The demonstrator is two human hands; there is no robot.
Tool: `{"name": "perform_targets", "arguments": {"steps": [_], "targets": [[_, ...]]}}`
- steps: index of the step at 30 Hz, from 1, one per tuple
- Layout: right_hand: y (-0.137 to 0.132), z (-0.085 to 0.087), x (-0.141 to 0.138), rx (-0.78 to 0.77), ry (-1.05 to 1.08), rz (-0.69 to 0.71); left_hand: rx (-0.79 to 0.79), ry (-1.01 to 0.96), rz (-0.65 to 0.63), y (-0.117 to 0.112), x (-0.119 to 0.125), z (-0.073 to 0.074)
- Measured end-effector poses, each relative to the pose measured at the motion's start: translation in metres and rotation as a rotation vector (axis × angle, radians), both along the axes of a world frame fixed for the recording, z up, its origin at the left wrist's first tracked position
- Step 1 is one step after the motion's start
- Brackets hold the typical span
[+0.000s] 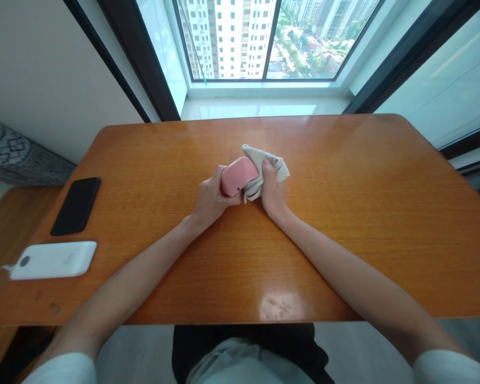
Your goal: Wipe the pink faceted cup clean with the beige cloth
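Above the middle of the wooden table, my left hand (215,196) grips a rounded pink object (239,176), smooth and box-like with a small notch at its lower edge; its exact kind I cannot make out. My right hand (273,189) is closed on a light grey cloth (264,160), thumb on top. Part of the cloth is pressed against the right side of the pink object, and a folded end hangs below. The fingers of my right hand are mostly hidden behind the cloth.
On the table (368,213) at the left lie a black phone (76,206) and a white power bank-like device (54,260) with a short cable at its left end. Behind the table's far edge is a window sill (264,108). A patterned cushion-like item (20,152) is at far left.
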State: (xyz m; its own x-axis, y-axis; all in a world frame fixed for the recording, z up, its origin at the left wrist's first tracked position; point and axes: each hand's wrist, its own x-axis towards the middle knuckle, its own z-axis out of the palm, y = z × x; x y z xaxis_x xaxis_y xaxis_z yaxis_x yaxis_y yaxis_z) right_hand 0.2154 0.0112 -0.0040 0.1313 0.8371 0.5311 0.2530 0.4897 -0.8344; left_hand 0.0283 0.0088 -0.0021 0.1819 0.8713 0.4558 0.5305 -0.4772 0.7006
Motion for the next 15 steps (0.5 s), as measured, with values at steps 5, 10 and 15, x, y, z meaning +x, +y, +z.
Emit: {"name": "perform_targets", "arguments": {"steps": [5,10,15], "targets": [[-0.012,0.006,-0.001,0.187,-0.249,0.012,-0.009,-0.020,-0.015,0.000,-0.003,-0.002],[-0.017,0.010,0.001,0.380,-0.480,0.115,-0.053,-0.029,-0.046,0.000,-0.005,-0.003],[0.003,-0.002,0.001,0.074,0.020,0.051,-0.007,-0.005,0.024,-0.001,0.000,-0.001]]}}
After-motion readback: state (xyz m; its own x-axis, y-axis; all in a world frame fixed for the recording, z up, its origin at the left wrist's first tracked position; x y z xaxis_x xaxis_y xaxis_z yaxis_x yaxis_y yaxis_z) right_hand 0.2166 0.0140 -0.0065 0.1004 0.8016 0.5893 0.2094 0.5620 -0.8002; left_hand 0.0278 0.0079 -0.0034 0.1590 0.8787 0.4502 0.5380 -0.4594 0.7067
